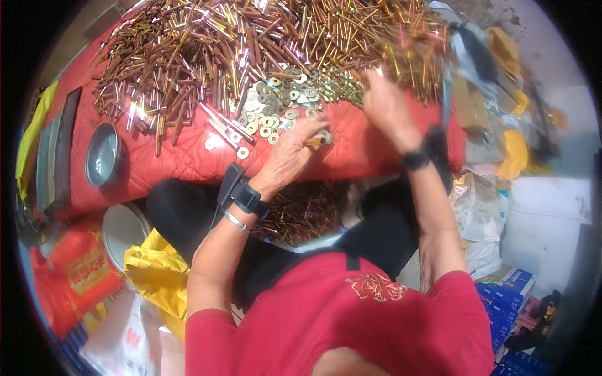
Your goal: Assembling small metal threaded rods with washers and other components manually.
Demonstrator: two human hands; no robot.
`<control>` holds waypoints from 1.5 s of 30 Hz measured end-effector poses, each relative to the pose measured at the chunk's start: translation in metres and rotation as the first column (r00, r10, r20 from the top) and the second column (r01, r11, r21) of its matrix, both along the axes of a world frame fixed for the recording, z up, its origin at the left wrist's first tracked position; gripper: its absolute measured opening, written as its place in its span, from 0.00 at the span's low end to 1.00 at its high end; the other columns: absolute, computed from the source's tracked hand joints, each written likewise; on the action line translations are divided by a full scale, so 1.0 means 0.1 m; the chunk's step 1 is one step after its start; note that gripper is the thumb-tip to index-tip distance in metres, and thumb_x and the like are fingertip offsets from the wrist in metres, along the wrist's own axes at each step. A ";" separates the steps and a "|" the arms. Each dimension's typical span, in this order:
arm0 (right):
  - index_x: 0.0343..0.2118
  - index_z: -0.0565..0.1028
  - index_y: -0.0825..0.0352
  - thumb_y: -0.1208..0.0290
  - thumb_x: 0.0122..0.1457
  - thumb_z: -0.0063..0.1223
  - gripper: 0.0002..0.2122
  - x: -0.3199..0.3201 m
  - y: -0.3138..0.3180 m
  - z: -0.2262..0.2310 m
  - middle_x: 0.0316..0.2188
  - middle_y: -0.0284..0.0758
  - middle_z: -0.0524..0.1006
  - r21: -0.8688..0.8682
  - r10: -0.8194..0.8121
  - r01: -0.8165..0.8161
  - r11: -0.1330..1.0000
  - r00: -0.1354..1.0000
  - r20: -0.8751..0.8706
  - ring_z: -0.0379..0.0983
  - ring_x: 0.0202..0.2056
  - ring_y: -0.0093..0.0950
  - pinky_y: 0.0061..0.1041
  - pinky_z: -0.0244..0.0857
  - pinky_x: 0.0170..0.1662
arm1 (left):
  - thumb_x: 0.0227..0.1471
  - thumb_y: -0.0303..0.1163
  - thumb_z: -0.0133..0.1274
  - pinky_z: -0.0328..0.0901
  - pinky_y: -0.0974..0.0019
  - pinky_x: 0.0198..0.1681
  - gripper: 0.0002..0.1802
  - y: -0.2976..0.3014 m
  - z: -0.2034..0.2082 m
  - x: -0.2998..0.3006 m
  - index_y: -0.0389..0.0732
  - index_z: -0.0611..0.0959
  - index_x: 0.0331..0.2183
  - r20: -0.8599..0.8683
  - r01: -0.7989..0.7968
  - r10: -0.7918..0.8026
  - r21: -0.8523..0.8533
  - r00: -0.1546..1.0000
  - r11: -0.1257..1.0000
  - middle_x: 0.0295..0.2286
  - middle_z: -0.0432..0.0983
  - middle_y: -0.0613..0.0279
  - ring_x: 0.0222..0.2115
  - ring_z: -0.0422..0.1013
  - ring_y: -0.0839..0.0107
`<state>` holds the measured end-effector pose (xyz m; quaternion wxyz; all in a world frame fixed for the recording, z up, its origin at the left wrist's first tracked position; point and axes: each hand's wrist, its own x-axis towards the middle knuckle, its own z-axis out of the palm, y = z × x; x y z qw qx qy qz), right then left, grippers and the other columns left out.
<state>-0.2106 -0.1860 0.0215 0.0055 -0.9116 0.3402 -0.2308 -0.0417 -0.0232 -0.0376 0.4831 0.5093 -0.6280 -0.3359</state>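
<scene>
My left hand (296, 150) is closed round a brass-coloured rod (313, 142), just above the red padded cloth. A pale washer (325, 136) shows at the rod's end; whether it sits on the rod I cannot make out. Flat round washers (269, 108) lie loose beyond this hand, several of them close to its fingers. My right hand (385, 105) reaches over small brass-coloured nuts (342, 86) at the right of the washers. Its fingers are smeared by motion, so their grip does not show.
A large heap of copper- and gold-coloured metal rods (207, 56) covers the far side of the red cloth (364, 150). At the left stands a grey bowl (103, 155). More rods (301, 213) lie below the table's edge, between my legs. A cardboard box (470, 105) stands at the right.
</scene>
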 end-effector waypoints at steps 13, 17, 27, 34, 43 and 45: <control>0.36 0.76 0.60 0.71 0.55 0.53 0.06 -0.27 0.99 -0.03 0.26 0.38 0.72 0.301 0.120 -0.152 0.941 0.985 0.123 0.72 0.28 0.40 0.36 0.66 0.30 | 0.51 0.23 0.48 0.63 0.64 0.44 0.10 0.15 0.14 0.17 0.40 0.81 0.36 0.146 -0.236 0.255 -0.138 0.956 0.962 0.30 0.78 0.59 0.35 0.73 0.66; 0.34 0.76 0.61 0.71 0.55 0.53 0.05 -0.20 1.00 -0.07 0.25 0.38 0.72 0.286 0.175 -0.201 0.937 0.978 0.115 0.72 0.28 0.40 0.35 0.65 0.30 | 0.57 0.35 0.50 0.64 0.72 0.30 0.12 0.14 0.09 0.29 0.36 0.81 0.36 -0.317 -0.246 0.332 0.282 0.888 0.927 0.24 0.76 0.63 0.26 0.70 0.77; 0.31 0.78 0.60 0.72 0.49 0.54 0.06 -0.01 0.71 -0.04 0.25 0.39 0.75 0.302 0.398 -0.343 0.889 0.906 -0.141 0.74 0.31 0.39 0.37 0.68 0.34 | 0.58 0.48 0.46 0.53 0.78 0.19 0.21 0.17 0.12 0.31 0.38 0.78 0.33 -0.658 -0.254 0.424 0.343 0.622 0.904 0.16 0.62 0.74 0.16 0.56 0.82; 0.27 0.76 0.63 0.72 0.48 0.54 0.03 0.08 0.61 0.06 0.25 0.41 0.75 0.361 0.463 -0.357 0.862 0.843 -0.274 0.73 0.31 0.41 0.38 0.67 0.35 | 0.54 0.38 0.56 0.57 0.79 0.22 0.12 0.17 0.25 0.26 0.39 0.80 0.34 -0.663 -0.239 0.433 0.367 0.611 0.899 0.20 0.69 0.74 0.19 0.63 0.83; 0.28 0.77 0.61 0.73 0.47 0.49 0.06 0.44 0.61 0.15 0.23 0.41 0.76 0.339 0.473 -0.338 0.878 0.717 -0.511 0.75 0.29 0.41 0.40 0.68 0.32 | 0.49 0.32 0.61 0.62 0.78 0.26 0.11 0.15 0.11 0.31 0.35 0.81 0.33 -0.735 -0.240 0.410 0.333 0.540 0.912 0.25 0.76 0.68 0.22 0.67 0.82; 0.29 0.77 0.60 0.74 0.50 0.49 0.06 0.26 0.63 0.12 0.24 0.40 0.77 0.327 0.475 -0.352 0.877 0.737 -0.480 0.75 0.31 0.40 0.39 0.67 0.32 | 0.51 0.31 0.59 0.64 0.77 0.27 0.10 0.14 0.10 0.33 0.35 0.81 0.34 -0.776 -0.235 0.417 0.345 0.473 0.909 0.26 0.77 0.66 0.23 0.69 0.80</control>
